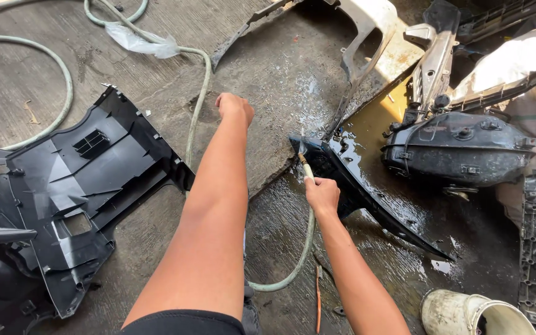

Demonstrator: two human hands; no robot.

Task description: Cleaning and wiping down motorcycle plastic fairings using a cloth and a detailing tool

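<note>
A black fairing panel [75, 198] lies at the left on concrete. The left hand [235, 107], clenched on nothing, reaches far. The right hand [321, 194] grips a hose [303, 254], its nozzle at a wet black panel [367, 192]; 1 white bucket [473, 313] sits near right.

Concrete floor [26, 74], partly wet, is bearing a pale green hose [63, 80], a large black plastic panel [75, 205], a long wet black panel [367, 192], a rounded dark housing [460, 149] and a dirty white bucket [473, 313].
</note>
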